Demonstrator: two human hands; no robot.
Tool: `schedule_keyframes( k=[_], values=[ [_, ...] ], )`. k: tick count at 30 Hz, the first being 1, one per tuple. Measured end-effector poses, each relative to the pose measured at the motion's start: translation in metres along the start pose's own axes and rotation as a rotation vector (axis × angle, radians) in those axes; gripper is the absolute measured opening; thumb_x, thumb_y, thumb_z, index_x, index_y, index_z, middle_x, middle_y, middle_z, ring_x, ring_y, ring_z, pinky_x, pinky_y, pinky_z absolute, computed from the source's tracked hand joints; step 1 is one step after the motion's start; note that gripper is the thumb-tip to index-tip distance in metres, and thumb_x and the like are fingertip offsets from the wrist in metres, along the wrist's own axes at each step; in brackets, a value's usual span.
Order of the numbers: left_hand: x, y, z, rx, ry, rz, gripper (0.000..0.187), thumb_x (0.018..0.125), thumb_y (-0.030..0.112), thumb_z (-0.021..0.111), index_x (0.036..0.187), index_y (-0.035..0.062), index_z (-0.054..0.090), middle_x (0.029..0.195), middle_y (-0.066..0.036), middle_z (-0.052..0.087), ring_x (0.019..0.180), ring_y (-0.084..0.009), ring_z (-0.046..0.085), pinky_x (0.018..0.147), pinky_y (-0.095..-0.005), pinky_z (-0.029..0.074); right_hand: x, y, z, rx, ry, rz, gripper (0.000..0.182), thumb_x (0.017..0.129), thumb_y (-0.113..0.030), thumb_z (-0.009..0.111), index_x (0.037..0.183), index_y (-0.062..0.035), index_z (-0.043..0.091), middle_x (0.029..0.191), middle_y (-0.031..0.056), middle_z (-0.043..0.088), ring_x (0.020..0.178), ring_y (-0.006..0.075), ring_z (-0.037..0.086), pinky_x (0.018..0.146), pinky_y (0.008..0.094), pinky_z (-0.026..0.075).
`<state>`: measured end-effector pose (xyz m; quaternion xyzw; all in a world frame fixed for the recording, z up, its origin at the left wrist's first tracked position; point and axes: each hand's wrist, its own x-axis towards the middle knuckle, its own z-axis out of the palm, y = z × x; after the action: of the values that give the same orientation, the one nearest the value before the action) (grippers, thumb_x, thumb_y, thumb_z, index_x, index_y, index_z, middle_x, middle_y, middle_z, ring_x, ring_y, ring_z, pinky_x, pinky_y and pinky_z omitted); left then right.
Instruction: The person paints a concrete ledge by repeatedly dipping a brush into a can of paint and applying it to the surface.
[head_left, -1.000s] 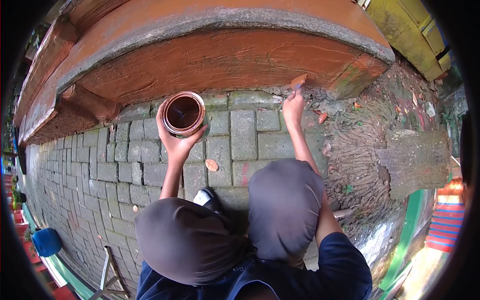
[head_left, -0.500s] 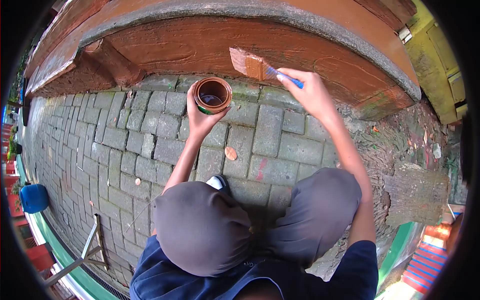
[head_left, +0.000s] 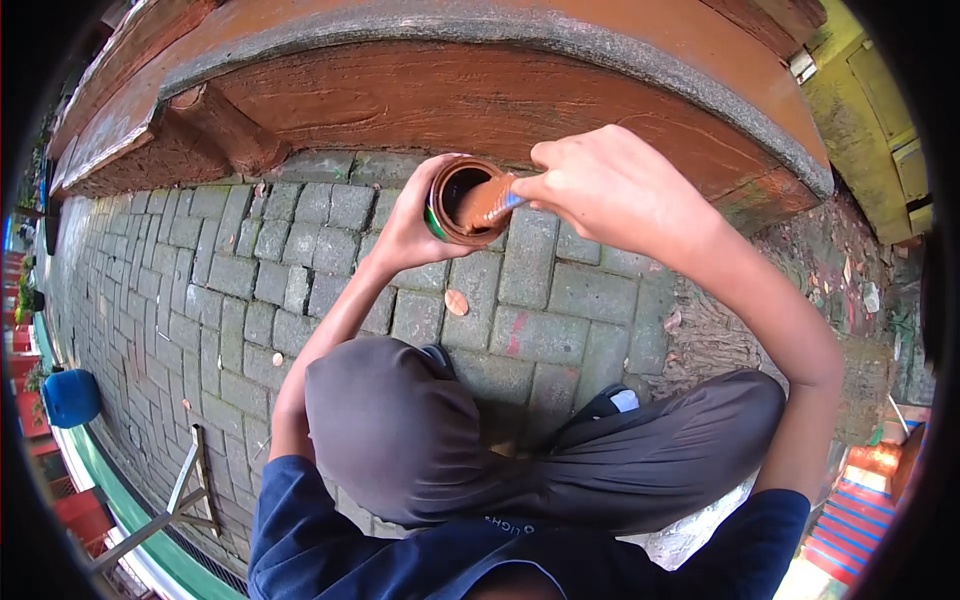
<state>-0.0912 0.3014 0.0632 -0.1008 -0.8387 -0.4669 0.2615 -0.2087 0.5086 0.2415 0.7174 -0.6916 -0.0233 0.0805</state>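
Note:
My left hand is wrapped round a paint can, which tilts toward the right. Brown paint coats its rim and inside, and a strip of green label shows on its side. In my right hand is a paintbrush with a blue handle, gripped between thumb and fingers. Its brown-coated bristles reach into the can's mouth, and the tips are hidden inside. Beyond both hands stands a low wall with a reddish-brown, wood-textured face.
Grey paving blocks cover the ground, with a dry leaf on them. A grey ledge tops the wall. At the far left sit a blue container and a metal frame. Rough roots lie right.
My right hand has brought the paintbrush from in front of the wall down into the can. The can has shifted right and tilted. My right knee has swung outward.

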Motion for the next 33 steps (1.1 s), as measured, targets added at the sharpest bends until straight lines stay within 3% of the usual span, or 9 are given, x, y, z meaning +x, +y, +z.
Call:
schedule_keyframes(
  k=[1, 2, 9, 12, 17, 21, 25, 27, 33],
  values=[
    [0.007, 0.005, -0.004, 0.000, -0.059, 0.040, 0.098, 0.054, 0.021, 0.090, 0.135, 0.0013, 0.041, 0.132, -0.016, 0.051, 0.123, -0.0302, 0.053, 0.105, -0.0411, 0.042, 0.002, -0.003, 0.002, -0.015, -0.132, 0.014, 0.016, 0.076, -0.009, 0.065, 0.092, -0.0097, 0.069, 0.077, 0.0104, 0.061, 0.076, 0.0275, 0.066, 0.063, 0.0395, 0.053],
    [0.010, 0.011, -0.005, 0.004, -0.065, 0.040, 0.098, 0.054, 0.021, 0.090, 0.135, 0.0013, 0.041, 0.132, -0.016, 0.051, 0.123, -0.0302, 0.053, 0.105, -0.0411, 0.042, 0.002, -0.007, 0.004, -0.012, -0.126, 0.017, 0.016, 0.076, -0.009, 0.065, 0.092, -0.0097, 0.069, 0.077, 0.0104, 0.061, 0.076, 0.0275, 0.066, 0.063, 0.0395, 0.053],
    [0.051, 0.043, 0.007, -0.077, -0.340, 0.050, 0.101, 0.053, 0.021, 0.091, 0.137, 0.0010, 0.038, 0.133, -0.016, 0.050, 0.126, -0.0285, 0.050, 0.107, -0.0395, 0.041, -0.013, -0.015, 0.011, 0.033, -0.129, 0.101, 0.004, 0.073, -0.004, 0.065, 0.069, -0.0040, 0.068, 0.070, 0.0165, 0.065, 0.074, 0.0296, 0.069, 0.064, 0.0381, 0.055],
    [0.057, 0.054, 0.008, -0.079, -0.337, 0.039, 0.108, 0.054, 0.022, 0.094, 0.140, 0.0002, 0.033, 0.137, -0.016, 0.048, 0.129, -0.0261, 0.047, 0.110, -0.0397, 0.037, -0.021, -0.006, 0.006, 0.105, -0.056, 0.110, 0.006, 0.074, -0.005, 0.065, 0.072, -0.0015, 0.069, 0.072, 0.0178, 0.067, 0.073, 0.0314, 0.068, 0.066, 0.0395, 0.055],
    [0.051, 0.072, 0.023, -0.023, -0.303, -0.028, 0.106, 0.054, 0.026, 0.093, 0.138, 0.0012, 0.034, 0.130, -0.017, 0.050, 0.125, -0.0284, 0.050, 0.107, -0.0402, 0.040, -0.021, 0.011, -0.005, 0.408, -0.391, 0.212, 0.018, 0.081, -0.016, 0.066, 0.095, -0.0081, 0.073, 0.085, 0.0143, 0.070, 0.082, 0.0329, 0.067, 0.073, 0.0440, 0.053],
    [0.030, 0.063, 0.054, 0.027, -0.287, -0.090, 0.104, 0.055, 0.033, 0.091, 0.137, 0.0007, 0.035, 0.130, -0.020, 0.049, 0.124, -0.0351, 0.049, 0.107, -0.0435, 0.039, -0.027, 0.017, 0.022, 0.504, -0.443, 0.243, 0.023, 0.083, -0.023, 0.067, 0.102, -0.0116, 0.073, 0.090, 0.0141, 0.071, 0.087, 0.0331, 0.067, 0.076, 0.0439, 0.052],
    [0.004, 0.056, 0.060, -0.004, -0.339, -0.114, 0.111, 0.054, 0.034, 0.092, 0.141, -0.0011, 0.032, 0.131, -0.021, 0.051, 0.125, -0.0340, 0.051, 0.108, -0.0434, 0.039, -0.045, 0.019, 0.038, 0.610, -0.520, 0.271, 0.028, 0.085, -0.028, 0.067, 0.108, -0.0142, 0.072, 0.102, 0.0121, 0.071, 0.092, 0.0334, 0.067, 0.081, 0.0446, 0.052],
    [-0.002, 0.054, 0.065, -0.077, -0.327, -0.239, 0.111, 0.054, 0.036, 0.093, 0.139, -0.0013, 0.033, 0.128, -0.019, 0.054, 0.122, -0.0313, 0.054, 0.106, -0.0419, 0.041, -0.055, 0.022, 0.033, 0.638, -0.497, 0.282, 0.027, 0.087, -0.030, 0.065, 0.107, -0.0137, 0.072, 0.101, 0.0135, 0.071, 0.093, 0.0340, 0.066, 0.081, 0.0455, 0.052],
    [0.014, 0.036, 0.073, -0.074, -0.229, -0.171, 0.106, 0.054, 0.035, 0.093, 0.136, -0.0004, 0.036, 0.127, -0.017, 0.056, 0.120, -0.0266, 0.055, 0.105, -0.0401, 0.042, -0.058, 0.014, 0.032, 0.476, -0.412, 0.498, 0.035, 0.095, -0.037, 0.055, 0.098, -0.0057, 0.070, 0.089, 0.0202, 0.068, 0.088, 0.0376, 0.065, 0.078, 0.0482, 0.051]
  ],
)
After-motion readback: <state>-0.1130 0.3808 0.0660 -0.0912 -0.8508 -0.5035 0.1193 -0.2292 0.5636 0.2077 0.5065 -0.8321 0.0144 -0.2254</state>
